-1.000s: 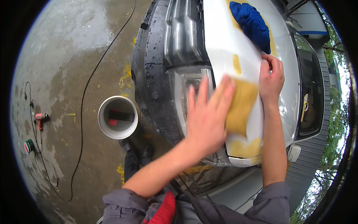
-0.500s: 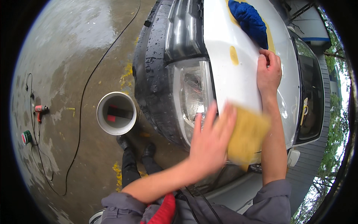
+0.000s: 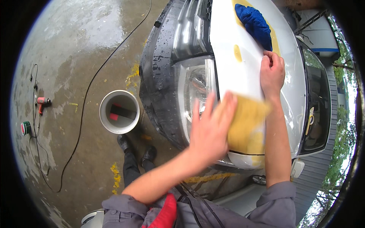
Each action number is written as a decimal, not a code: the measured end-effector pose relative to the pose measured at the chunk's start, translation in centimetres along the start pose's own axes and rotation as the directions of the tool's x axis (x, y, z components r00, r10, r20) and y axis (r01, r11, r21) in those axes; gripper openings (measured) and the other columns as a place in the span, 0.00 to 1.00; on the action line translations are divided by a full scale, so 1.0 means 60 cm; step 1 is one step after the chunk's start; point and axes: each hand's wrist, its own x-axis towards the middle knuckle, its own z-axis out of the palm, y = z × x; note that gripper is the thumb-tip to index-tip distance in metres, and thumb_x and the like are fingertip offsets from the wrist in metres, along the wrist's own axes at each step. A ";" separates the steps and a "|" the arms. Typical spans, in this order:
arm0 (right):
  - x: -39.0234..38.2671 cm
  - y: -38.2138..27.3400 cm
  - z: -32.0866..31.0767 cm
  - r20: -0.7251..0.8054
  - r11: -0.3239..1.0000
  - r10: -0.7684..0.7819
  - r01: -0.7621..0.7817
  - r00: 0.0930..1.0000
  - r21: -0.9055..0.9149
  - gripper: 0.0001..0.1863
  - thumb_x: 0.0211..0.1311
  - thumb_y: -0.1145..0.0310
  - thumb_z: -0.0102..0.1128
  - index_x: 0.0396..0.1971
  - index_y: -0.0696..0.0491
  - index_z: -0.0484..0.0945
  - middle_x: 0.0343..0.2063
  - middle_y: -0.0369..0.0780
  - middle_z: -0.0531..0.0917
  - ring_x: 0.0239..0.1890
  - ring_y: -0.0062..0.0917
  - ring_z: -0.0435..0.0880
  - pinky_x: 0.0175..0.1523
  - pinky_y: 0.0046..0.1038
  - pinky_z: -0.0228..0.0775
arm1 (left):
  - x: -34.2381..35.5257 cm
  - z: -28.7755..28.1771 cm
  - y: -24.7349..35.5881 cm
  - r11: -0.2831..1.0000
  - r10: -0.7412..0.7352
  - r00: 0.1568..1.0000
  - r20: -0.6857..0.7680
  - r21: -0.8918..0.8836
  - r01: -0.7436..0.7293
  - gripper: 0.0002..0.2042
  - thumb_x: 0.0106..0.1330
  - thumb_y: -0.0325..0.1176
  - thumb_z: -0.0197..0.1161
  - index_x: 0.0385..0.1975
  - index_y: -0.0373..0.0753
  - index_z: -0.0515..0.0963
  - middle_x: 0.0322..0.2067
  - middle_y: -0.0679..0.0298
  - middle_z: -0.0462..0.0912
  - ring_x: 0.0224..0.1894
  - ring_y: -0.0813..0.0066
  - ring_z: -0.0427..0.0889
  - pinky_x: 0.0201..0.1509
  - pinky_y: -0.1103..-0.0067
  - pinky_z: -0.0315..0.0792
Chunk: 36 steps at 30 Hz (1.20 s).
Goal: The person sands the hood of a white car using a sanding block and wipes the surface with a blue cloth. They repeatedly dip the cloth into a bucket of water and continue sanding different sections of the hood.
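My left hand (image 3: 210, 131), smeared by motion, grips a yellow rectangular sheet (image 3: 248, 123) along its near-left edge. The sheet is blurred too; it lies over the front corner of a white car hood (image 3: 243, 78), beside the headlight (image 3: 195, 87). On the hood my right hand (image 3: 273, 74) rests with its fingers curled together at the lower end of a bunched blue cloth (image 3: 254, 26). Yellow patches surround the cloth, and a small yellow oval patch (image 3: 237, 53) sits left of my right hand.
A white bucket (image 3: 101, 117) stands on the wet floor, with a black and red block (image 3: 123, 111) inside. Further left lie a red heat-gun-shaped tool (image 3: 42, 103), a green can (image 3: 26, 128) and a long black cable (image 3: 84, 110). The dark front bumper (image 3: 156, 79) curves past my feet.
My left hand and the yellow sheet have shifted slightly up and left over the hood corner. My right hand stays at the blue cloth. The whole view has tilted a little.
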 end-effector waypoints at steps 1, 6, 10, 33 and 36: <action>0.002 -0.007 0.003 0.013 1.000 0.006 -0.006 1.000 0.007 0.12 0.72 0.63 0.57 0.46 0.49 0.87 0.44 0.39 0.83 0.43 0.30 0.85 0.53 0.34 0.78 | 0.054 -0.009 -0.023 0.999 -0.014 0.997 -0.073 0.052 0.018 0.44 0.54 0.24 0.63 0.78 0.35 0.61 0.78 0.52 0.64 0.78 0.40 0.60 0.79 0.41 0.51; 0.001 -0.008 0.003 0.039 0.999 0.032 -0.031 0.999 -0.004 0.12 0.72 0.64 0.57 0.46 0.49 0.87 0.43 0.39 0.83 0.42 0.30 0.84 0.52 0.34 0.78 | 0.060 -0.003 -0.023 0.999 -0.045 0.997 -0.062 0.021 0.046 0.44 0.53 0.24 0.64 0.78 0.35 0.62 0.79 0.50 0.62 0.78 0.41 0.60 0.79 0.41 0.50; -0.003 -0.010 0.000 0.042 0.999 0.049 -0.050 0.998 0.013 0.11 0.72 0.65 0.57 0.46 0.49 0.86 0.43 0.38 0.83 0.42 0.30 0.84 0.52 0.34 0.77 | 0.064 -0.008 -0.031 0.999 -0.034 0.998 -0.055 0.012 0.035 0.44 0.53 0.23 0.62 0.78 0.38 0.63 0.80 0.56 0.61 0.78 0.40 0.61 0.79 0.40 0.50; 0.002 -0.018 0.000 0.051 1.000 0.019 -0.020 0.999 0.007 0.11 0.71 0.68 0.57 0.47 0.52 0.86 0.45 0.40 0.83 0.45 0.33 0.85 0.55 0.33 0.77 | 0.112 -0.031 -0.050 0.994 -0.017 0.999 -0.043 -0.104 0.012 0.47 0.50 0.25 0.66 0.79 0.38 0.61 0.79 0.54 0.60 0.77 0.38 0.61 0.79 0.41 0.51; -0.002 -0.011 -0.001 0.034 1.000 0.019 -0.019 0.999 -0.011 0.12 0.71 0.68 0.56 0.47 0.53 0.86 0.44 0.40 0.83 0.44 0.31 0.85 0.55 0.32 0.76 | 0.043 -0.011 -0.029 0.986 0.004 1.000 0.016 -0.167 -0.001 0.43 0.55 0.26 0.62 0.79 0.39 0.61 0.78 0.50 0.62 0.77 0.38 0.62 0.78 0.41 0.51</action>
